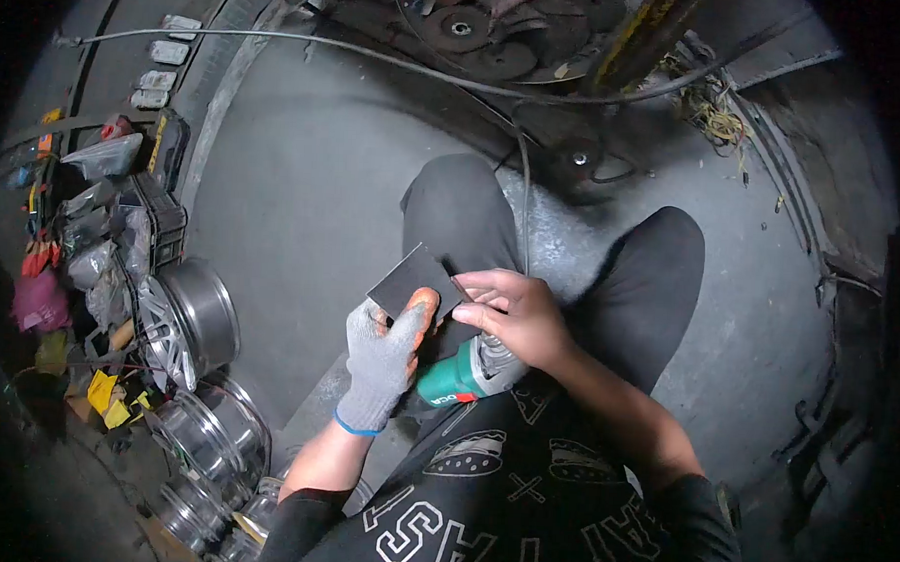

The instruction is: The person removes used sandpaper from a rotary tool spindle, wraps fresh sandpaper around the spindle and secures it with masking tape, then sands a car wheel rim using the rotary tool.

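The gloved left hand [383, 350] has its fingers closed on a dark square sheet [417, 283], thumb across its face, while the bare right hand [513, 311] pinches the sheet's right edge between thumb and fingers. The sheet is above the lap, with a green power tool [451, 376] just below the hands; silver wheel rims [193, 317] lie well apart, at the picture's left.

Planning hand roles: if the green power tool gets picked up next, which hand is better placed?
Right, I'd say. The gloved left hand holds the dark sheet, thumb across it; the bare right hand has only fingertips at its edge, and the green power tool lies close to that wrist.
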